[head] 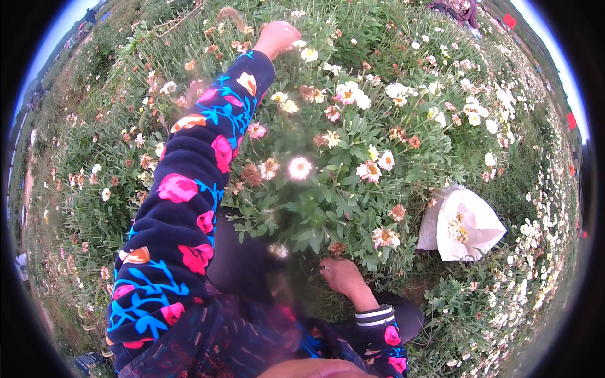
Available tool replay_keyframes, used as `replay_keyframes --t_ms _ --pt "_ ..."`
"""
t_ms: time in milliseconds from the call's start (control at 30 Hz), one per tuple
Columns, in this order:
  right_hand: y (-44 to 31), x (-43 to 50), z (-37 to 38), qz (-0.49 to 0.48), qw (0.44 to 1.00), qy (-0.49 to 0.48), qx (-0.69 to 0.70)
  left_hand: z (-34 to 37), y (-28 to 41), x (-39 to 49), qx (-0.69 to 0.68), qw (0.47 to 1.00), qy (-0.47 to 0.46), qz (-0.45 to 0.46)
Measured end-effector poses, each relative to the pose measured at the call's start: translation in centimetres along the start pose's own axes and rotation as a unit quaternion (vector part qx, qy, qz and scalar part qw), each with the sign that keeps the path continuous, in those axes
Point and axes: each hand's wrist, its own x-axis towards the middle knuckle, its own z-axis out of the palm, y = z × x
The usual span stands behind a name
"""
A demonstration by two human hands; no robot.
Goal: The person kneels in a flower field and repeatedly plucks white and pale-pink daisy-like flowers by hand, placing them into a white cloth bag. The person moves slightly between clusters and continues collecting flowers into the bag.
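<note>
My left hand (277,38) reaches far forward into the flowering plants, its fingers curled beside a white flower with a yellow centre (309,55). Whether the fingertips hold a stem or bloom is hidden by the hand itself. Close to my body, my right hand (344,279) is bent inward just below a brown withered flower head (337,249); what lies inside its fingers cannot be seen. Between the two hands grow leafy chrysanthemum-like plants (326,203) with white, pinkish and dried brown blooms. To the right, a white bag (477,236) gapes, with picked flower heads (457,228) in it.
Dense flower rows (529,279) run along the right side. My dark-clothed leg (241,260) presses among the plants. Another person's clothing (456,10) shows at the upper right. Red objects (509,21) stand near the right horizon. A dry stalk (182,20) leans at the upper left.
</note>
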Motion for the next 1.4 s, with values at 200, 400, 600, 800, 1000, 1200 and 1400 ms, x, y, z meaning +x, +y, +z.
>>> replay_keyframes --t_ms 200,400,600,800,1000,1200,1400 --pt "0.9 -0.4 0.5 -0.033 0.999 -0.002 -0.011 5.2 -4.0 2.2 0.304 0.936 0.175 -0.012" --pt "1.2 -1.6 -0.3 0.013 0.999 -0.047 0.002 4.3 -4.1 3.8 0.428 0.903 0.02 -0.037" --pt "1.5 -1.3 0.2 0.043 0.998 -0.038 -0.021 4.4 -4.8 2.3 0.316 0.941 0.115 0.023" --pt "0.4 -1.3 -0.7 -0.027 0.996 0.026 0.08 5.5 -1.6 2.5 0.372 0.922 0.093 -0.055" --pt "-0.3 -1.6 -1.5 0.082 0.989 -0.029 0.118 7.0 -3.5 2.7 0.35 0.93 0.109 0.008" --pt "-0.2 -1.3 -1.3 0.003 0.996 0.017 0.089 5.8 -5.7 -0.6 0.064 0.966 0.248 -0.033" --pt "1.9 -1.2 -0.1 -0.032 0.996 0.022 0.079 2.4 -8.5 -4.4 0.114 0.949 0.276 0.104"
